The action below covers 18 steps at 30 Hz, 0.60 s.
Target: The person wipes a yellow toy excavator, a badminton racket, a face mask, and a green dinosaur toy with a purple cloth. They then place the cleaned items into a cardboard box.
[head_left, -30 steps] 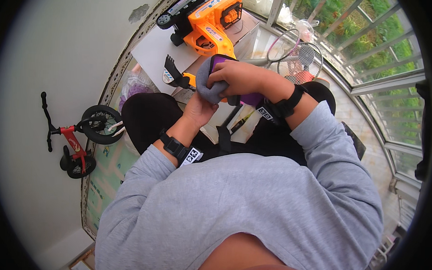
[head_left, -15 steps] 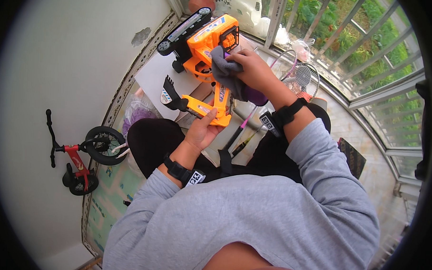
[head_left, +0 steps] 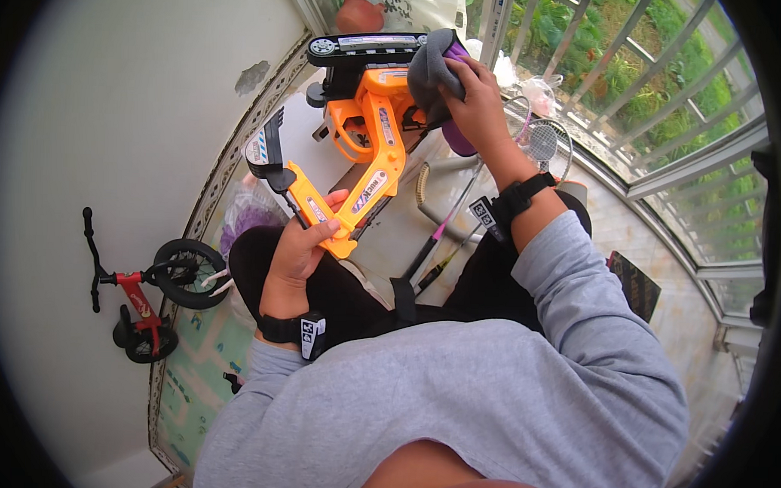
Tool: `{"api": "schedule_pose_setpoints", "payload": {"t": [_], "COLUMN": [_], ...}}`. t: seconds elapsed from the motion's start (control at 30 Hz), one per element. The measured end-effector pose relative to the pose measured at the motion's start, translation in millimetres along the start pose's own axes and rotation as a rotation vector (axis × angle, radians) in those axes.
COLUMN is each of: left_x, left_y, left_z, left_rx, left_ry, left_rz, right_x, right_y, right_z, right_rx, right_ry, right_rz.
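Observation:
A yellow-orange toy excavator (head_left: pixel 382 127) with black tracks is held up in front of me, its bucket arm pointing down toward my lap. My left hand (head_left: pixel 305 241) is closed around the elbow of that arm, near the black bucket (head_left: pixel 265 154). My right hand (head_left: pixel 477 96) grips a grey and purple cloth (head_left: pixel 429 73), which is pressed against the tracks and body at the toy's right end. A purple part of the cloth hangs below the palm. The right fingertips are partly sunk in the cloth.
A red balance bike (head_left: pixel 139 295) stands by the wall at left. Badminton rackets (head_left: pixel 545 142) lie on the floor ahead to the right, handles toward me. A plastic bag with purple contents (head_left: pixel 245 217) sits beside my left knee. A barred window (head_left: pixel 619 88) runs along the right.
The excavator has turned so its tracks lie nearly level, and its bucket has swung left and up. My left hand moved left with the arm. The cloth shifted up and right onto the tracks.

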<state>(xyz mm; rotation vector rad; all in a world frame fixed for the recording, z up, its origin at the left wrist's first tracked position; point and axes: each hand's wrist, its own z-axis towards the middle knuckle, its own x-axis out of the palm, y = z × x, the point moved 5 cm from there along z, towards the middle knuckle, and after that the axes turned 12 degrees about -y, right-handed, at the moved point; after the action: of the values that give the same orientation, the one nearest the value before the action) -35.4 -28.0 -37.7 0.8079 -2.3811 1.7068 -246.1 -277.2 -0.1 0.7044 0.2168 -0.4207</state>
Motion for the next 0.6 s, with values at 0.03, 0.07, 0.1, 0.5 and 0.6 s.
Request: {"api": "schedule_pose_setpoints", "payload": {"t": [0.03, 0.07, 0.1, 0.5, 0.6], "left_x": [-5.3, -11.2, -16.4, -41.9, -42.6], "left_y": [-6.4, -12.0, -17.4, -21.0, -19.3], "left_z": [-2.7, -6.8, -11.3, -22.0, -20.4], "left_rx": [-0.017, -0.003, 0.001, 0.037, 0.028], "left_ry": [0.016, 0.002, 0.005, 0.034, 0.046], "left_rz": [0.041, 0.112, 0.169, 0.386, 0.362], "right_x": [5.8, 10.9, 17.9, 47.0, 44.8], "right_y": [-9.6, -19.4, -27.9, 29.4, 65.4], "right_z": [-1.7, -3.4, -5.9, -43.1, -52.3], "right_rx": [0.033, 0.068, 0.102, 0.186, 0.02], "right_ry": [0.01, 0.019, 0.053, 0.157, 0.219], "right_rz": [-0.006, 0.001, -0.006, 0.214, 0.281]}}
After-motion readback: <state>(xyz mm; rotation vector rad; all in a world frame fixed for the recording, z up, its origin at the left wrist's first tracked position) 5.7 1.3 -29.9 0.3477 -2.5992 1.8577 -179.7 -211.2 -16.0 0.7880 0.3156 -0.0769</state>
